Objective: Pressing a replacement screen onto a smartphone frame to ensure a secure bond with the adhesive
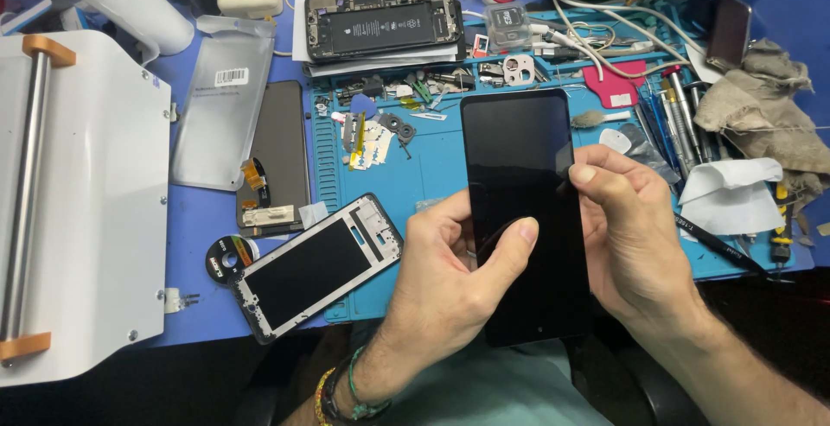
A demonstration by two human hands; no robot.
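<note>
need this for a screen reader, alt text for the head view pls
Two bare hands, left hand and right hand, hold a black phone screen panel upright over a blue repair mat. An opened phone, a phone frame and small tools lie around.

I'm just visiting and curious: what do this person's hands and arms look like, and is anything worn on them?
Both are bare, with no gloves or sleeves. The left hand has several thin braided bracelets at its wrist, in green, yellow, red and dark cord. The right hand has nothing on its fingers; its forearm is bare.
</note>
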